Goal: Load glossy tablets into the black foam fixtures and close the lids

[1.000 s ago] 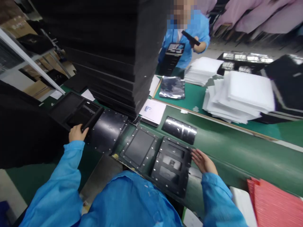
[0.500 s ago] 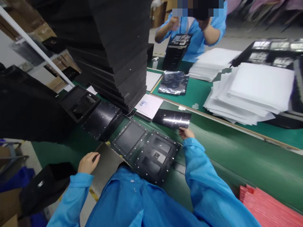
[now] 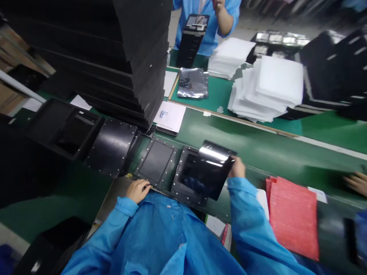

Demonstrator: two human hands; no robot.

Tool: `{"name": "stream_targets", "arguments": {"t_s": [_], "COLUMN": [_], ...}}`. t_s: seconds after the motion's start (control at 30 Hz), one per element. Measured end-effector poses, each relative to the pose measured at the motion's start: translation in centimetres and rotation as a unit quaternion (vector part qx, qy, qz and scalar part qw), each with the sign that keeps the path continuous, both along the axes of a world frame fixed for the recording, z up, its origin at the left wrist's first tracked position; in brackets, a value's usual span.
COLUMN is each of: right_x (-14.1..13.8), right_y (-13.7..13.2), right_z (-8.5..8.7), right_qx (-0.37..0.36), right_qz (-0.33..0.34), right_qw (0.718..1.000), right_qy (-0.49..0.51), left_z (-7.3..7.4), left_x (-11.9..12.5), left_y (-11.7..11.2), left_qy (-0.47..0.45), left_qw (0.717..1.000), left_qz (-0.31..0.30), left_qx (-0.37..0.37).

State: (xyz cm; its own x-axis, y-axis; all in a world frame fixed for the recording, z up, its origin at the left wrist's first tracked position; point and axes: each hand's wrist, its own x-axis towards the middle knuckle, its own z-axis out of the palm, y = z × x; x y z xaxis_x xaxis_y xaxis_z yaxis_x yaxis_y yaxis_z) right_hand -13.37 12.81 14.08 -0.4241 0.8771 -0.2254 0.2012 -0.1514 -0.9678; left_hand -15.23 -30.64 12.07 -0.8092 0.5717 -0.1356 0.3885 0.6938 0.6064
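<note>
My right hand (image 3: pixel 237 168) grips the edge of a glossy black panel (image 3: pixel 210 173) and holds it tilted over the right-hand black fixture tray (image 3: pixel 183 183) on the green conveyor belt (image 3: pixel 272 152). My left hand (image 3: pixel 137 190) rests with curled fingers on the near edge of the left-hand fixture tray (image 3: pixel 156 162), which has a flat dark recess. Both sleeves are blue.
A tall stack of black trays (image 3: pixel 120 57) rises at the left, with a black lid (image 3: pixel 110 147) and an open tray (image 3: pixel 64 128) beside it. White foam sheets (image 3: pixel 269 89), a silver bag (image 3: pixel 192 83) and a co-worker in blue (image 3: pixel 206 23) are beyond the belt. Red bags (image 3: pixel 292 214) lie right; another hand (image 3: pixel 355 182) shows at the far right.
My right hand picked the glossy panel up off the belt and brought it over the right fixture tray. My left hand moved from the metal plate to the left tray's near edge.
</note>
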Motion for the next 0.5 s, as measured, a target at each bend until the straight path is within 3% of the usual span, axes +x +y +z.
{"name": "stream_targets", "arguments": {"t_s": [0.1, 0.17, 0.37, 0.5], "right_x": [1.2, 1.6, 0.9, 1.2], "right_y": [-3.8, -4.9, -5.3, -6.1], "right_z": [-4.1, -5.5, -5.4, -5.3], "right_qx": [0.022, 0.041, 0.130, 0.184], "right_qz": [0.011, 0.020, 0.047, 0.055], "right_qw": [0.994, 0.986, 0.963, 0.946], "right_qy": [-0.110, -0.162, -0.232, -0.260], "left_z": [-1.3, -2.0, -2.5, -1.9], "left_x": [-1.0, -1.4, -2.7, -3.6], "left_y": [-1.1, -2.4, -6.7, -6.6], "left_qy": [-0.034, -0.043, -0.043, -0.042], "left_qw": [0.998, 0.997, 0.996, 0.993], "left_qz": [-0.048, -0.067, -0.078, -0.113], "left_qx": [0.015, 0.022, 0.015, 0.003]}}
